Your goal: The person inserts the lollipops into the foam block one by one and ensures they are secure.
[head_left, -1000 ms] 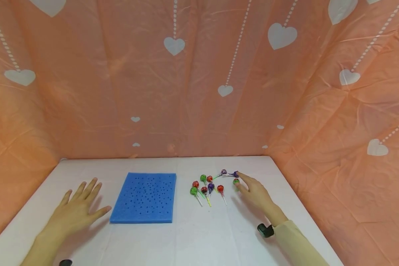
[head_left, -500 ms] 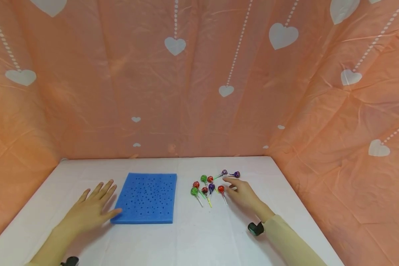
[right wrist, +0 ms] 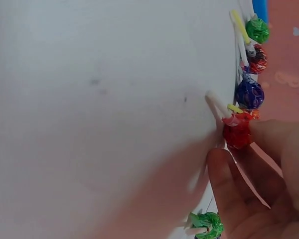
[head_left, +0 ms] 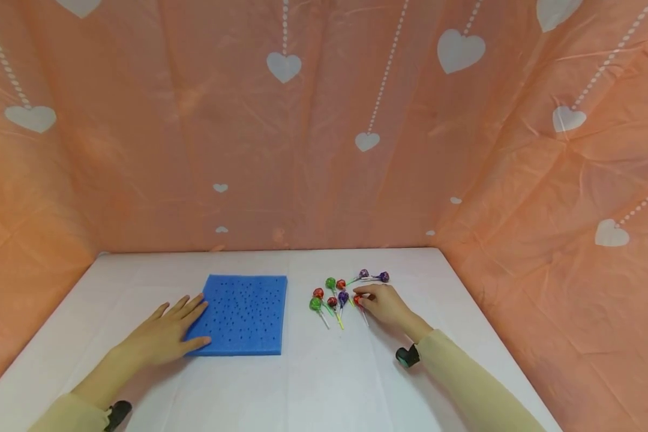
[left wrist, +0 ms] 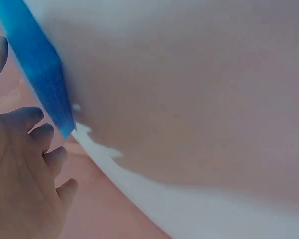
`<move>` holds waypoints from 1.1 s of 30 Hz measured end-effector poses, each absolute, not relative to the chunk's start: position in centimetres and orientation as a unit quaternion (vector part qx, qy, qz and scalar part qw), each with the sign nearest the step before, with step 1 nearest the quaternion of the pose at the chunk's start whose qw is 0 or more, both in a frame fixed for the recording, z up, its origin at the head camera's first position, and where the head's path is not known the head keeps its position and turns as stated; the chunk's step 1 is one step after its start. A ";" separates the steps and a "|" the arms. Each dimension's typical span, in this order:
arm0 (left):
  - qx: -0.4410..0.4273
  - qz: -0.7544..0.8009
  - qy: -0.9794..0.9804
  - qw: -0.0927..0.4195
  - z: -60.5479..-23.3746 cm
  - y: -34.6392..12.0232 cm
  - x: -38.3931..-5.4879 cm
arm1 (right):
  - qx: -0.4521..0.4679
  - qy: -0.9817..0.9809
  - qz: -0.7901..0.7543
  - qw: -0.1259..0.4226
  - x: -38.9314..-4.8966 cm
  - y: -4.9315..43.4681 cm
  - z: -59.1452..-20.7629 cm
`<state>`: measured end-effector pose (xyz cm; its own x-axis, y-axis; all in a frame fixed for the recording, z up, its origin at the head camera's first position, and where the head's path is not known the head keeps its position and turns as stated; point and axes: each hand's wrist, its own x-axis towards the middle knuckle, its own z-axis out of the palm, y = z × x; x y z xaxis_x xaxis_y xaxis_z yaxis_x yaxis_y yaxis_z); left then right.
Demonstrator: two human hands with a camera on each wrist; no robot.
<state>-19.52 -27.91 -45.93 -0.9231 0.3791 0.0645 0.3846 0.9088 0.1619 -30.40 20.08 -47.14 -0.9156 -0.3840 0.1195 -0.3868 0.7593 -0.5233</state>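
My left hand (head_left: 159, 342) lies with spread fingers over the left edge of a blue foam board (head_left: 248, 318) dotted with small holes. Its fingers and the board's edge (left wrist: 45, 64) show in the left wrist view too. On the right, my right hand (head_left: 386, 306) has thumb and fingers curled round the wrapped head of a red lollipop (right wrist: 237, 130), whose pale stick leans on the white table. Beside it lie a purple lollipop (head_left: 343, 297), a green lollipop (head_left: 315, 303) and several others. A green-wrapped lollipop (right wrist: 207, 224) under the right hand is hidden in the head view.
The white table (head_left: 324, 384) carries the board at left and the loose lollipops at right. Two purple lollipops (head_left: 384, 276) lie farther back. An orange curtain (head_left: 324, 180) with white hearts hangs behind and at both sides.
My right hand has moved left and nearer, from beside the back purple and green lollipops to the red one. My left hand has slid right onto the board's edge.
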 end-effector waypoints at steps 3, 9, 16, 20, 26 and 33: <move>-0.200 -0.086 -0.976 0.006 -46.3 -28.0 -19.8 | 0.209 -0.939 0.274 0.001 -30.5 20.0 -47.1; -0.204 -0.088 -0.975 0.006 -46.3 -27.9 -19.7 | 0.197 -0.938 0.286 -0.002 -30.4 19.7 -47.0; -0.208 -0.079 -0.975 0.008 -46.2 -28.0 -19.7 | 0.181 -0.933 0.312 0.000 -30.4 19.6 -46.9; -0.217 -0.081 -0.973 0.010 -46.3 -27.9 -19.7 | 0.170 -0.932 0.321 0.008 -30.2 19.8 -47.0; -0.220 -0.079 -0.972 0.006 -46.4 -27.8 -19.7 | 0.166 -0.922 0.349 0.023 -29.8 19.4 -46.8; -0.219 -0.079 -0.972 0.009 -46.4 -27.7 -19.7 | 0.184 -0.896 0.400 0.057 -29.5 17.5 -45.7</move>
